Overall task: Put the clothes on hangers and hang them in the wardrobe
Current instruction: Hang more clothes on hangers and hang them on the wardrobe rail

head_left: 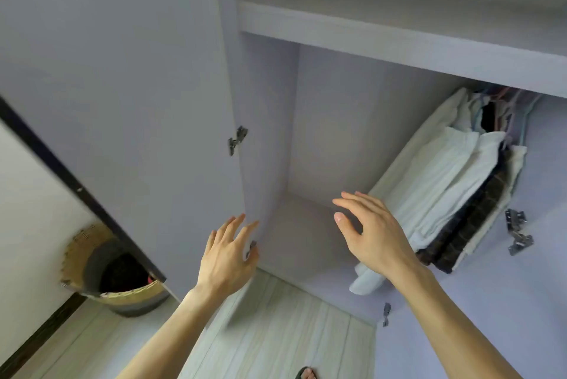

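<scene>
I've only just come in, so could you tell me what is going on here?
A person stands at an open wardrobe. The left hand and the right hand are both open and hold nothing. Several clothes already hang at the right side. A woven basket sits on the floor, partly behind the left door.

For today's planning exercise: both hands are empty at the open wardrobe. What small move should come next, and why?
Probably turn to the basket for a garment: the left hand and right hand hold nothing, and the wardrobe has free space left of the hanging clothes.
</scene>
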Demonstrator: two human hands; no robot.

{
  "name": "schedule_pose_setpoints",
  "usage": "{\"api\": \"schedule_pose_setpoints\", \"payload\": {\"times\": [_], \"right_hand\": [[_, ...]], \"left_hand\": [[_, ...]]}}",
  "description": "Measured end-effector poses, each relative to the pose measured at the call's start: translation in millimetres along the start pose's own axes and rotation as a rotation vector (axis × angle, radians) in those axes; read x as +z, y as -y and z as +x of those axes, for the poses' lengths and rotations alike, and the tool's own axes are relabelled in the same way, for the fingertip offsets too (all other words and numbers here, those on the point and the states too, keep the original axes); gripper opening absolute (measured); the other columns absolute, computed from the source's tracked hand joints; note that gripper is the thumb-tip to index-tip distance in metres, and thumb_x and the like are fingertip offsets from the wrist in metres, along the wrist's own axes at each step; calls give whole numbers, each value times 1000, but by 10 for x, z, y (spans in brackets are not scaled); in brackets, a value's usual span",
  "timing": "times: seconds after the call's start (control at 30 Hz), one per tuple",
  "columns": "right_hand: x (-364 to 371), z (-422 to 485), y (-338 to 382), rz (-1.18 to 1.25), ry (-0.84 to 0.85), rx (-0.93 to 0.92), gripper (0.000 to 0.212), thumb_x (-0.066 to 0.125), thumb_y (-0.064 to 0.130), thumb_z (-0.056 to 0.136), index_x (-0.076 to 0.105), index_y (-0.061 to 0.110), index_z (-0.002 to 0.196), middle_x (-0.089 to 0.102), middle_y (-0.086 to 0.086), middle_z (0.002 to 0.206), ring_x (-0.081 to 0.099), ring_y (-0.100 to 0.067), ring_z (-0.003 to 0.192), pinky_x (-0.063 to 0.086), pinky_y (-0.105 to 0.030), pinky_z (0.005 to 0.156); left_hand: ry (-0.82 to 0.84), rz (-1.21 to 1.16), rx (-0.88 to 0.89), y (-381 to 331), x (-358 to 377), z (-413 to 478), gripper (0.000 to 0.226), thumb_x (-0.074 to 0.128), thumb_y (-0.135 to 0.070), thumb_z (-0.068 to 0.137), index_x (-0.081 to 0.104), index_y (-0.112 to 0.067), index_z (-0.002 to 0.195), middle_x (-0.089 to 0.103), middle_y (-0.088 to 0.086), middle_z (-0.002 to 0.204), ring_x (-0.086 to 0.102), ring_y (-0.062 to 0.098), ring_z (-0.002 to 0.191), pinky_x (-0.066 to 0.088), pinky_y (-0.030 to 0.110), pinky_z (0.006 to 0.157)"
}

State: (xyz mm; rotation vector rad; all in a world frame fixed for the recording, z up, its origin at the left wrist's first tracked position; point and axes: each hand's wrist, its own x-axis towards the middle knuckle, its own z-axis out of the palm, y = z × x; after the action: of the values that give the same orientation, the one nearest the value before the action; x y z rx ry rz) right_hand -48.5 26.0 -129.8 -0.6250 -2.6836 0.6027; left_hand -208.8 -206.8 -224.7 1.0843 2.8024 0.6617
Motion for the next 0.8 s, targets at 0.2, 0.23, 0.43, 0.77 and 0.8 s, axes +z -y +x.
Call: {"api": "schedule_pose_setpoints", "payload": {"times": [0.2, 0.23, 0.43, 0.77, 0.8], "right_hand": [[965, -539, 1001, 2, 299, -314, 44, 37, 47, 101, 55, 35, 139, 41, 15, 153, 18, -3, 147, 10, -11, 113], [1102, -634, 1174, 13, 348, -363, 47, 36, 48, 99, 55, 34, 140, 41, 14, 154, 18, -4, 148, 6, -9, 113], [1712, -1138, 2153, 30, 584, -655, 44, 39, 47, 102, 48, 39, 144, 34, 14, 157, 14, -5, 150, 12, -26, 119], [2269, -1727, 3416, 1, 855, -1153, 48, 39, 51, 101, 42, 38, 147, 30, 11, 159, 11, -9, 151, 12, -35, 124], [2317, -1774, 3509, -12, 873, -1205, 48, 38, 51, 101, 40, 39, 147, 29, 11, 160, 10, -9, 152, 9, -33, 123]], "left_hand": [[-7, 101, -365, 1118, -322, -1674, 56, 54, -45, 94, 43, -34, 148, 35, -2, 159, 28, 23, 149, 28, 42, 117], [-18, 102, -429, 1238, -382, -1953, 55, 52, -45, 93, 45, -34, 147, 38, -1, 157, 32, 24, 147, 31, 43, 115], [-25, 56, -885, 1666, -671, -3595, 60, 41, -50, 91, 43, -34, 149, 33, 1, 160, 32, 24, 146, 30, 44, 117], [-234, -50, -1507, 1284, -716, -5456, 60, 39, -50, 91, 38, -35, 149, 33, -3, 159, 33, 20, 143, 31, 41, 113], [-260, -57, -1562, 1219, -682, -5584, 57, 42, -48, 95, 38, -34, 150, 33, -4, 159, 33, 20, 143, 30, 41, 114]]}}
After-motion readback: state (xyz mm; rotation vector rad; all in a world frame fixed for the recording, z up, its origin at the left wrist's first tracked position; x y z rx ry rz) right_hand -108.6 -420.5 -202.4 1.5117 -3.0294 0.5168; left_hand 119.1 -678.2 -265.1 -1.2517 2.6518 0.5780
